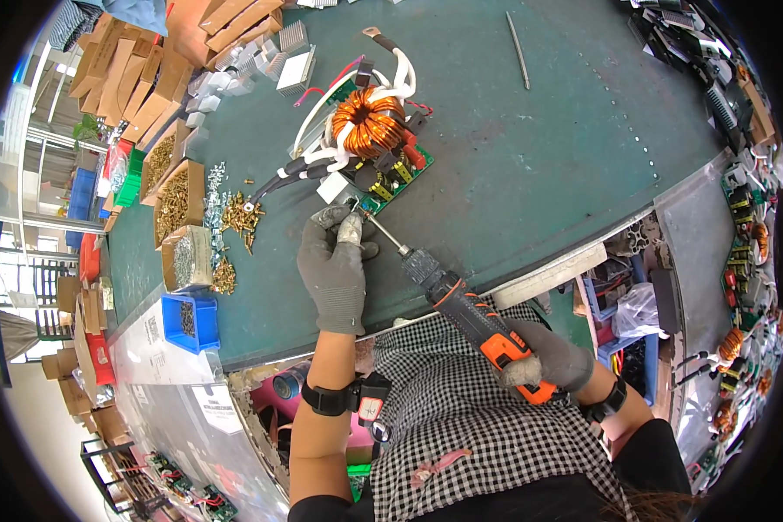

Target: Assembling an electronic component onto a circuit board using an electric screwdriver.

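Left hand [335, 261], in a grey glove, rests on the green counter [531, 174] with its fingertips pinched together at the near corner of the green circuit board [383, 187], apparently steadying a screw under the driver's bit (the screw itself is too small to make out). Right hand [552, 361], also gloved, is clamped around the grip of the orange-and-black electric screwdriver [474, 317], whose shaft slants up and left to that same corner. On the board sits a copper-wound toroid coil [368, 120] with white cables looping off it. Brass screws [235, 217] lie scattered just left of the board, beside cardboard boxes of fasteners [178, 200]. To drive this well, I'd judge the bit should line up straight with the screw, with the left fingers holding only lightly.
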A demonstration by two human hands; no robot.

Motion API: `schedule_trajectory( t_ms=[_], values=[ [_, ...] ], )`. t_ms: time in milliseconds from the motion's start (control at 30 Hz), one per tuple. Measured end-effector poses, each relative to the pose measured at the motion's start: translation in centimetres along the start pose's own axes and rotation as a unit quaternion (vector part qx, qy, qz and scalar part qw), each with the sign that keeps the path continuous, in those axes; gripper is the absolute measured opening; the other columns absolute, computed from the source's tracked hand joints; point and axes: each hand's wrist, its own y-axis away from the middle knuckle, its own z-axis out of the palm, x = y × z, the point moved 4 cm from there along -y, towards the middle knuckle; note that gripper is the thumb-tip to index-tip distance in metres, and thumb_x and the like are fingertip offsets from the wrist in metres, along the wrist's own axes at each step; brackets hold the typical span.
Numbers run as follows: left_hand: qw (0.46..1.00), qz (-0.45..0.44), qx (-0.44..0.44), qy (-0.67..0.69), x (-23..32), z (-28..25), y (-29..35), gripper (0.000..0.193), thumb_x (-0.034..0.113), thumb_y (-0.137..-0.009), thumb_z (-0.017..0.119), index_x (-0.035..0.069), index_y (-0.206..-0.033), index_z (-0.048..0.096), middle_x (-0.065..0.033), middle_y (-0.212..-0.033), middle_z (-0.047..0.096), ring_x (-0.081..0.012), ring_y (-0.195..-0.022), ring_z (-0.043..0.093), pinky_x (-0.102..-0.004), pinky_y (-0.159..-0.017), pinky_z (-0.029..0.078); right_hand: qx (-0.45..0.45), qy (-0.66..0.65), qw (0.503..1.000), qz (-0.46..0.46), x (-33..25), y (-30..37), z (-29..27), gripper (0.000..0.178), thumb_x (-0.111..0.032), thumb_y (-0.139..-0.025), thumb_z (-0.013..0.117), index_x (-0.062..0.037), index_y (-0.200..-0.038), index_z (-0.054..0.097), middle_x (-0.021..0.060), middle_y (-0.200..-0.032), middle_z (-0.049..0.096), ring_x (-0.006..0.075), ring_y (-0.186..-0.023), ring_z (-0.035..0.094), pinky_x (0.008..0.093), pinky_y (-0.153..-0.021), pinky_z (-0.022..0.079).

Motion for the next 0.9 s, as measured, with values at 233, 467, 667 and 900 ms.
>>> schedule_trajectory(
  t_ms=[233, 467, 667, 900],
  values=[
    [1.0, -0.005, -0.006, 0.002, 0.3, 0.3, 0.0, 0.015, 0.008, -0.091, 0.059, -0.001, -0.103, 0.057, -0.0072, -0.086, 0.061, -0.0127, -0.068, 0.062, -0.0234, -0.056, 0.053, -0.04, 0.017, 0.998, 0.05, -0.3, -0.3, -0.1, 0.063, -0.019, -0.071, 0.076, 0.0015, -0.123, 0.048, 0.0048, -0.088, 0.057, 0.0133, -0.078, 0.056, 0.0308, -0.072, 0.05],
    [0.98, 0.114, 0.017, -0.161, 0.4, -0.1, -0.4, 0.014, 0.005, -0.087, 0.063, -0.001, -0.1, 0.062, -0.005, -0.089, 0.057, -0.009, -0.07, 0.055, -0.0227, -0.058, 0.047, -0.018, 0.006, 0.999, 0.04, -0.8, -0.9, 0.0, 0.062, -0.02, -0.071, 0.076, 0.0013, -0.122, 0.048, 0.0055, -0.087, 0.058, 0.0134, -0.078, 0.056, 0.0309, -0.073, 0.05],
    [0.934, 0.212, 0.049, -0.284, 1.3, -0.1, -0.6, 0.012, 0.002, -0.082, 0.065, 0.0, -0.094, 0.067, -0.0054, -0.09, 0.051, -0.0121, -0.075, 0.051, -0.0254, -0.064, 0.042, -0.02, -0.033, 0.999, 0.025, -0.4, -1.6, 0.1, 0.054, -0.02, -0.072, 0.074, 0.0004, -0.116, 0.051, 0.0044, -0.086, 0.057, 0.0125, -0.076, 0.055, 0.0299, -0.07, 0.049],
    [0.917, 0.219, 0.044, -0.33, 2.2, 0.2, -0.6, 0.017, 0.002, -0.079, 0.066, 0.0, -0.096, 0.068, -0.0098, -0.088, 0.053, -0.0207, -0.078, 0.053, -0.0312, -0.068, 0.044, -0.013, -0.049, 0.999, 0.021, -0.6, -1.7, 0.3, 0.05, -0.018, -0.074, 0.074, -0.0009, -0.115, 0.052, 0.0023, -0.084, 0.056, 0.0114, -0.076, 0.054, 0.029, -0.07, 0.048]
  ],
)
